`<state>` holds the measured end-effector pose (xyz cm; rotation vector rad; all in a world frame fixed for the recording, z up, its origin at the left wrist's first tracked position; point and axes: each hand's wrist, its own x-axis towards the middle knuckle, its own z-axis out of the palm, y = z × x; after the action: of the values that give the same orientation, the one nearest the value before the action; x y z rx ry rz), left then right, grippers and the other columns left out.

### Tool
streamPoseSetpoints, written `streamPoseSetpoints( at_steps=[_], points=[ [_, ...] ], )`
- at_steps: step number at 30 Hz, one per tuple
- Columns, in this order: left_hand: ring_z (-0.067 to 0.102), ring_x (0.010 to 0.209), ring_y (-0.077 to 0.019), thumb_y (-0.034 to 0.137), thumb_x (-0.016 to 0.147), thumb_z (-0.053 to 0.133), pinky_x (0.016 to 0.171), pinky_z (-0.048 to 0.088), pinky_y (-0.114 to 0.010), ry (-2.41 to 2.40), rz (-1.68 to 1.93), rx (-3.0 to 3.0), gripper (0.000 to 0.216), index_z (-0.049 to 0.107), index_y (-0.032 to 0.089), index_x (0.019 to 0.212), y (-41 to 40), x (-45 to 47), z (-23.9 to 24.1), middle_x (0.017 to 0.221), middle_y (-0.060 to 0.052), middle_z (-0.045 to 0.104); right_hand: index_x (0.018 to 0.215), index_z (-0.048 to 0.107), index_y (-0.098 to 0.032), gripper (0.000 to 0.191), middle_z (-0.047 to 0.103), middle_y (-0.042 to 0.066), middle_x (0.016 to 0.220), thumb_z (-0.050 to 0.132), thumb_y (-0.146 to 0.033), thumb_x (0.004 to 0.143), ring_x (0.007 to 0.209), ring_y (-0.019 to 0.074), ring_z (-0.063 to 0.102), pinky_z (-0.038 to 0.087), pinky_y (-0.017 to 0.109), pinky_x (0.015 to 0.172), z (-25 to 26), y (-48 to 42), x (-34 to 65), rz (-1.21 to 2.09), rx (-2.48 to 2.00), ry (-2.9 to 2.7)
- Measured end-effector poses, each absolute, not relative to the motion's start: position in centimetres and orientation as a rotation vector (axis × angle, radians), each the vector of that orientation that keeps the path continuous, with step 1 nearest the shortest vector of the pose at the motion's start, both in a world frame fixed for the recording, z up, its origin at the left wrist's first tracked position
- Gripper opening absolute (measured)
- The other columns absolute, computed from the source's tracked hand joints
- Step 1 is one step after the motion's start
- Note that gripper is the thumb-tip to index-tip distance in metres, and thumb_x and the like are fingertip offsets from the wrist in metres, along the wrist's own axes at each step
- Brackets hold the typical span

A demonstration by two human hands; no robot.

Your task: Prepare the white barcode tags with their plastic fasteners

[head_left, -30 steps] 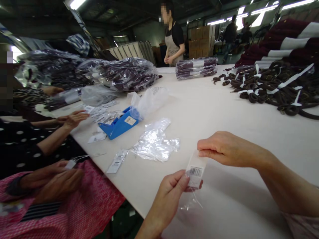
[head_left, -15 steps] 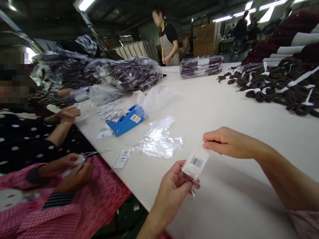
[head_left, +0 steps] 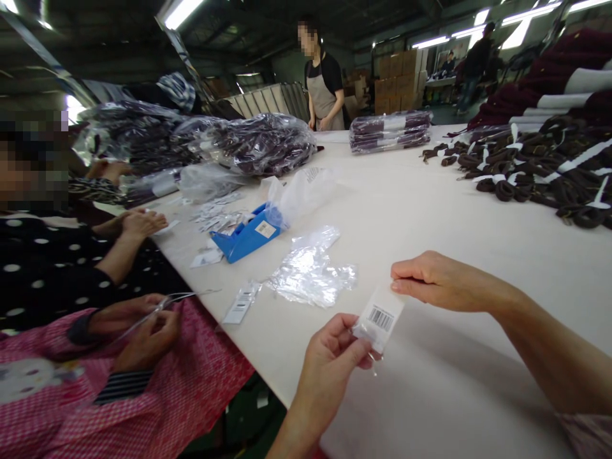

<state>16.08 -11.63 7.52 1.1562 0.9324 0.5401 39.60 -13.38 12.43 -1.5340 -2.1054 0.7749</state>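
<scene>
Head view: left hand (head_left: 331,357) has thumb and fingers clamped on the lower end of a barcode tag (head_left: 381,317), right hand (head_left: 437,280) pinches its top, lower right of centre. Looks like the bagging step, clear plastic (head_left: 364,330) round the bottom. Next move probably calls for a light grip so nothing crumples. Plastic bags (head_left: 310,271) lie mid-frame.

Fine print (head_left: 384,310) on tag (head_left: 380,320) illegible
</scene>
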Motion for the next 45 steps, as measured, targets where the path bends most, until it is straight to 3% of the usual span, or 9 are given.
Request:
streamPoseSetpoints(
  at_steps=[11, 19, 26, 40, 43, 45],
  points=[
    [0.065, 0.065, -0.0136, 0.026, 0.076, 0.068, 0.065, 0.047, -0.022, 0.902, 0.563, 1.116, 0.016, 0.062, 0.015, 0.085, -11.7, 16.3, 7.5, 0.073, -0.003, 0.073, 0.063, 0.037, -0.02, 0.034, 0.035, -0.008, 0.056, 0.045, -0.03, 0.095, 0.05, 0.0085, 0.034, 0.024, 0.023, 0.048, 12.0, -13.5, 38.7, 0.702, -1.529, -2.109],
    [0.063, 0.066, -0.0135, 0.026, 0.074, 0.07, 0.063, 0.046, -0.021, 0.905, 0.51, 1.164, 0.014, 0.067, 0.015, 0.081, -11.6, 16.4, 7.3, 0.074, -0.002, 0.072, 0.066, 0.045, -0.019, 0.028, 0.045, -0.006, 0.058, 0.048, -0.024, 0.094, 0.054, 0.0098, 0.041, 0.023, 0.025, 0.053, 12.0, -13.8, 37.7, 0.551, -1.535, -2.273],
    [0.064, 0.067, -0.015, 0.042, 0.082, 0.061, 0.066, 0.048, -0.025, 0.924, 0.463, 1.203, 0.03, 0.072, 0.014, 0.085, -11.2, 15.9, 7.8, 0.075, -0.006, 0.072, 0.063, 0.041, -0.02, 0.032, 0.039, -0.007, 0.054, 0.046, -0.027, 0.094, 0.05, 0.0098, 0.036, 0.023, 0.024, 0.049, 12.4, -13.9, 38.7, 0.59, -1.565, -2.189],
    [0.064, 0.071, -0.0145, 0.029, 0.085, 0.056, 0.069, 0.051, -0.026, 0.928, 0.503, 1.199, 0.018, 0.066, 0.014, 0.092, -11.1, 16.0, 7.5, 0.079, -0.004, 0.071, 0.065, 0.04, -0.02, 0.032, 0.042, -0.006, 0.055, 0.046, -0.028, 0.095, 0.052, 0.0097, 0.039, 0.024, 0.024, 0.051, 12.2, -13.9, 38.5, 0.548, -1.63, -2.179],
    [0.063, 0.073, -0.0134, 0.019, 0.081, 0.06, 0.069, 0.049, -0.024, 0.847, 0.45, 1.215, 0.015, 0.065, 0.015, 0.094, -11.4, 16.0, 7.5, 0.086, -0.004, 0.071, 0.065, 0.039, -0.02, 0.032, 0.041, -0.007, 0.055, 0.045, -0.029, 0.096, 0.051, 0.0092, 0.038, 0.023, 0.023, 0.05, 12.0, -13.8, 38.4, 0.595, -1.618, -2.165],
    [0.063, 0.072, -0.0122, 0.01, 0.075, 0.062, 0.066, 0.048, -0.022, 0.819, 0.408, 1.222, 0.024, 0.064, 0.016, 0.098, -11.6, 15.9, 7.3, 0.087, -0.003, 0.071, 0.066, 0.04, -0.02, 0.032, 0.043, -0.007, 0.056, 0.045, -0.028, 0.096, 0.052, 0.0089, 0.039, 0.023, 0.024, 0.05, 11.9, -13.8, 38.2, 0.621, -1.601, -2.202]
  ],
)
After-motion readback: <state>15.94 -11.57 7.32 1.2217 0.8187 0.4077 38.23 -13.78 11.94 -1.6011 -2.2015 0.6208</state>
